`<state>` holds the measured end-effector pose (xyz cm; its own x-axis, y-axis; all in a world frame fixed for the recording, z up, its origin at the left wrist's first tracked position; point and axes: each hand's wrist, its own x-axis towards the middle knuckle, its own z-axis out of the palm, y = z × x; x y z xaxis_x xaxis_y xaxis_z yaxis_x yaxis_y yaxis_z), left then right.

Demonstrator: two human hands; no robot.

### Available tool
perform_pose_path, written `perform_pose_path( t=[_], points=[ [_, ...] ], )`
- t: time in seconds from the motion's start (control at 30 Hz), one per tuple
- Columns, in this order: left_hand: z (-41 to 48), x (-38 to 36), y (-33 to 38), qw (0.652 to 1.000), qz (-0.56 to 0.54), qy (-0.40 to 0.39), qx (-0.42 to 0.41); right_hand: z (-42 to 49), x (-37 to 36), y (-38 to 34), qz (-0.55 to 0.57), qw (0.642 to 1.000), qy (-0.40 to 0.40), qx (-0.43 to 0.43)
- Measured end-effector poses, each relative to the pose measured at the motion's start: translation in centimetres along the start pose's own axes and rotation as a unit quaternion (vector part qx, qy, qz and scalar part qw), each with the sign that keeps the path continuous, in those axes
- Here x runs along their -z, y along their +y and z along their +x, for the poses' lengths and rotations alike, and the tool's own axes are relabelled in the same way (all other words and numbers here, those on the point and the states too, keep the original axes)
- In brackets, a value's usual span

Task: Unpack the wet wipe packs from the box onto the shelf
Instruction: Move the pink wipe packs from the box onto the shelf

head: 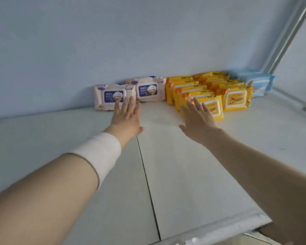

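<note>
Both hands are empty and over the shelf (175, 174).
- The left hand (125, 114) is flat with its fingers straight and close together. The fingertips overlap the lower right corner of the left of the 2 pink packs (111, 96). Can't tell if they touch.
- The right hand (198, 119) has its fingers straight and spread wide. It sits just in front of the front yellow pack (215, 110), and contact is unclear.
- The left forearm has a white wrap (99, 152).
- The wipe packs stand in a row at the back of the shelf against the blue wall (113, 41). There are 2 pink, then a dense block of yellow packs (235, 98) in several rows, then blue packs (258, 84) at the far right by the metal post (288, 38).
- The shelf top is white, with 1 seam running front to back between the arms.
</note>
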<state>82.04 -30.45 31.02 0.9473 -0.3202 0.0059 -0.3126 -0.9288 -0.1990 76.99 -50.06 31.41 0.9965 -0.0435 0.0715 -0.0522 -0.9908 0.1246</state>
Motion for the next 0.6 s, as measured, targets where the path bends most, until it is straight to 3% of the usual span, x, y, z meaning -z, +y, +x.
perform_pose_path(
  t=[0.2, 0.4, 0.6],
  points=[
    [-6.0, 4.5, 12.7, 0.993, 0.001, -0.027, -0.114, -12.3, 0.1, 8.5, 0.016, 0.994, -0.058, -0.090],
    [-12.6, 7.1, 30.4, 0.976, 0.000, -0.020, -0.219, -27.1, -1.4, 21.8, 0.042, 0.978, -0.088, -0.183],
    [-19.7, 4.4, 47.4, 0.926, -0.003, -0.095, -0.365, -42.2, -7.4, 33.0, 0.057, 0.926, -0.205, -0.310]
  ],
)
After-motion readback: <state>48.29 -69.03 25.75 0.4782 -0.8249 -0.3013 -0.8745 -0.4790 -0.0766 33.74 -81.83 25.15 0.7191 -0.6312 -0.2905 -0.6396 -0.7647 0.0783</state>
